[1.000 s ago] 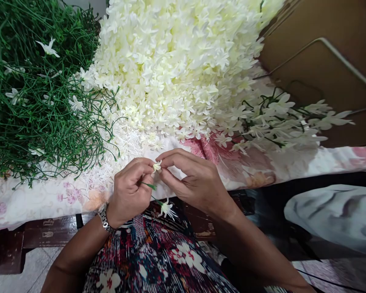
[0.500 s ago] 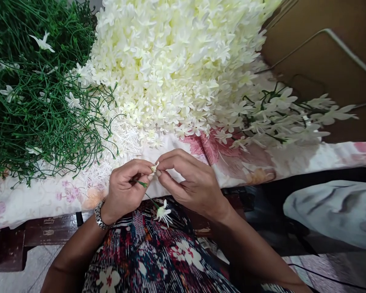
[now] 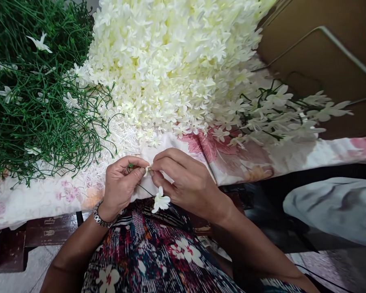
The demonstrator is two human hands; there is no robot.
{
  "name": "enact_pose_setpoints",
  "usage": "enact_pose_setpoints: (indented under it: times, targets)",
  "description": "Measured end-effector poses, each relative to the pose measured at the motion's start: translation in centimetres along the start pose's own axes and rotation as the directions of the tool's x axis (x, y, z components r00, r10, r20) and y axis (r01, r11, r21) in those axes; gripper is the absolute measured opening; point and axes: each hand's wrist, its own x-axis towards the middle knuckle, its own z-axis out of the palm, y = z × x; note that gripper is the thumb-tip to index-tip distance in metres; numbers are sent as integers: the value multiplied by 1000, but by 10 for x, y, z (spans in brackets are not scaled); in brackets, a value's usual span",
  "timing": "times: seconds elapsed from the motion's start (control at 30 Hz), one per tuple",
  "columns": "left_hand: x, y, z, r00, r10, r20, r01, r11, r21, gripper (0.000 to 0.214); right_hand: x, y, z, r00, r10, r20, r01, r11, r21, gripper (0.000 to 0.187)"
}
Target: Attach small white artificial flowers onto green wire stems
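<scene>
Pinching a small, pale, partly hidden blossom (image 3: 147,170), left hand (image 3: 121,182) and right hand (image 3: 187,181) nearly meet.

The right hand (image 3: 187,183) has curled in tighter: the wide gap between its forefinger and thumb has narrowed. The small cream blossom (image 3: 147,171), whose petals showed plainly a second ago, is now mostly hidden by the fingertips of both hands. The left hand (image 3: 120,181) has moved slightly left over the floral-print cloth (image 3: 24,200), and its forefinger lies straighter. The green tip (image 3: 130,166), earlier below the left thumb, now shows above it. The white artificial flower (image 3: 161,200) on the thin green stem (image 3: 145,190) has risen and turned, its open petals showing instead of spiky strands.
</scene>
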Motion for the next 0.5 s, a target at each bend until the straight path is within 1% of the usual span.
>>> enact_pose_setpoints:
  times: [0.13,0.2,0.27,0.37,0.5]
  targets:
    - [-2,2,0,994,108,-18,-105,984,144,7,1,-1,-1,999,24,29,-24,1000,-7,14]
    - [-3,4,0,987,159,-5,-154,963,220,6,1,-1,-2,999,22,49,-21,1000,-8,14]
    - [-3,5,0,983,182,13,-180,950,257,6,1,-1,-2,999,9,53,-9,1000,-10,14]
    - [-2,6,0,986,164,12,-162,958,238,5,0,1,-2,1000,-9,30,9,1000,-14,14]
    - [0,5,0,997,70,44,-75,989,127,5,-2,4,0,999,-35,8,35,999,5,12]
